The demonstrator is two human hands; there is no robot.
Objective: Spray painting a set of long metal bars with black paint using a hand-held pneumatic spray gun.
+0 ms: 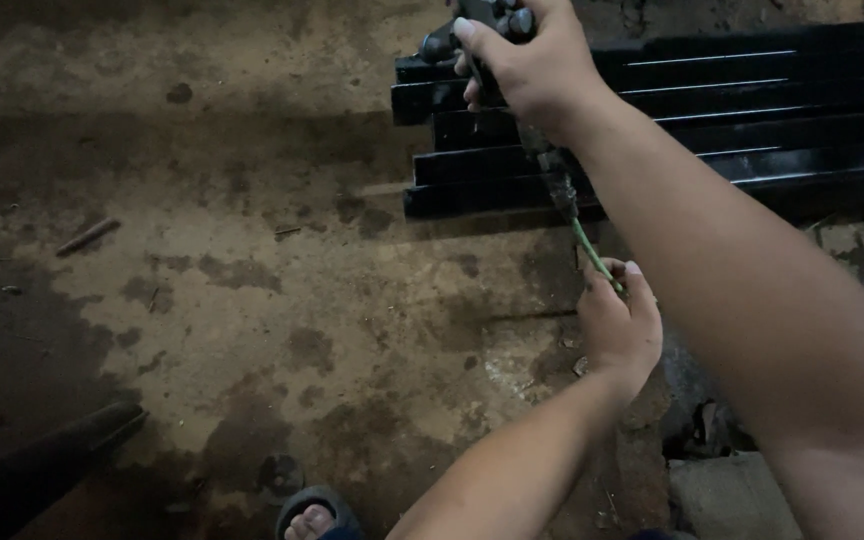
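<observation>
My right hand (532,60) is raised near the top of the view and grips a dark handled tool (492,20), seemingly a spray gun, over a stack of glossy black metal bars (752,110). A taped connector and a thin green hose (587,245) run down from the tool. My left hand (620,325) is lower and closed around that green hose, thumb up. The tool's front end is cut off by the frame's top edge.
Stained, dirty concrete floor (252,300) spreads to the left. A dark pipe-like object (42,465) lies at the lower left. My foot in a sandal (314,515) shows at the bottom. Broken rubble (722,480) sits at the lower right.
</observation>
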